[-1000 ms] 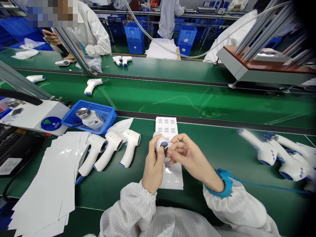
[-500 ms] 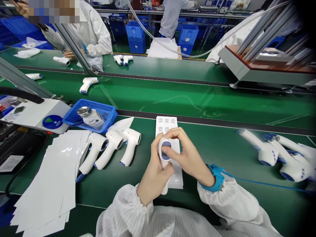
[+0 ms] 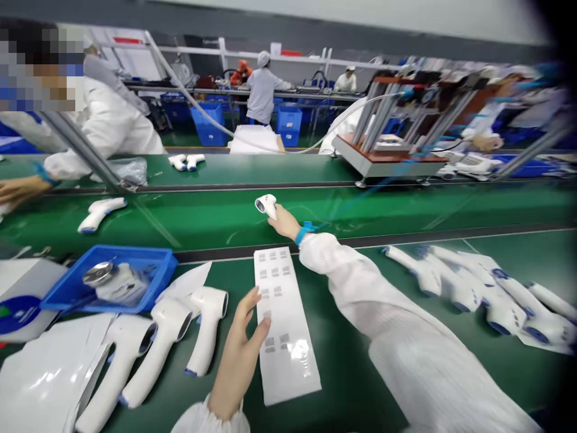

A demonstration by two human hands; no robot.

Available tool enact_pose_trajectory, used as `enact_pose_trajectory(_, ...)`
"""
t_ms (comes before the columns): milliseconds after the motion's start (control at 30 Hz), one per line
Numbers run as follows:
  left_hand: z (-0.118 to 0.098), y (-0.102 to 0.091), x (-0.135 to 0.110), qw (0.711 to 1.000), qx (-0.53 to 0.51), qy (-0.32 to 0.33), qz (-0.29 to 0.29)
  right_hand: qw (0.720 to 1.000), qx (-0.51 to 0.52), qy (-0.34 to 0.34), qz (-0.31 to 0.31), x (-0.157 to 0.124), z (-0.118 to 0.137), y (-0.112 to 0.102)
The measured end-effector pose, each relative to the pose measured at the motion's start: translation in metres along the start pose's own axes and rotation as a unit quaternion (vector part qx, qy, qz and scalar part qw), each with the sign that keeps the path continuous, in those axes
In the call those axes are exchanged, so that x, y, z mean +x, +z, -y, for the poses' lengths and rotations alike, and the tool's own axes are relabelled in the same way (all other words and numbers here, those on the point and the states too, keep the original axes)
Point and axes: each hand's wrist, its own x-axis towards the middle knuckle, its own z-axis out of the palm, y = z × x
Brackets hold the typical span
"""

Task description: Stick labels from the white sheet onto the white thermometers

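Note:
Stretched out over the green belt [image 3: 216, 222], my right hand [image 3: 285, 224] grips a white infrared thermometer [image 3: 267, 203] by its handle, its dark window facing left. A blue strap circles that wrist. My left hand [image 3: 240, 352] holds nothing; its fingers are apart at the left edge of a white label sheet [image 3: 288, 382] bearing rows of small grey labels. Left of this hand, several white thermometers [image 3: 205, 328] lie side by side on the green bench.
At left are a blue tray [image 3: 157, 255] holding a metal-capped bottle [image 3: 119, 285] and a stack of white sheets [image 3: 49, 367]. More thermometers [image 3: 464, 288] lie at right. Another thermometer [image 3: 101, 213] rests on the belt, near a co-worker's hand [image 3: 18, 191]. A metal fixture [image 3: 383, 165] stands beyond.
The hands have parted. My right hand has carried the thermometer forward from above the label sheet to over the belt. My left hand has let go and opened. The view has tilted up.

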Motion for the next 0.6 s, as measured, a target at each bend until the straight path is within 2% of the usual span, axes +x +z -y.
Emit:
enact_pose_trajectory(100, 0.006, -0.004, -0.003, 1.0, 0.025, -0.004, 0.006, 0.998, -0.051, 0.003, -0.032, 0.037, -0.01, -0.005)
enact_pose_trajectory(200, 0.012, -0.011, -0.004, 0.999, 0.02, -0.017, -0.03, 0.992, -0.106, 0.026, -0.061, 0.026, -0.035, -0.008)
enact_pose_trajectory(267, 0.017, -0.016, -0.004, 0.998, 0.011, -0.041, -0.047, 0.984, -0.146, 0.057, -0.083, -0.002, -0.066, -0.017)
enact_pose_trajectory(333, 0.022, -0.018, -0.003, 0.997, -0.001, -0.053, -0.063, 0.969, -0.191, 0.112, -0.113, -0.043, -0.105, -0.034)
enact_pose_trajectory(467, 0.028, -0.011, 0.003, 0.996, -0.048, 0.011, -0.076, 0.922, -0.263, 0.236, -0.156, -0.129, -0.178, -0.072)
enact_pose_trajectory(533, 0.028, -0.004, 0.008, 0.996, -0.06, 0.03, -0.061, 0.914, -0.278, 0.251, -0.157, -0.158, -0.197, -0.083)
enact_pose_trajectory(600, 0.024, 0.005, 0.013, 0.996, -0.065, 0.034, -0.039, 0.924, -0.279, 0.217, -0.145, -0.172, -0.2, -0.084)
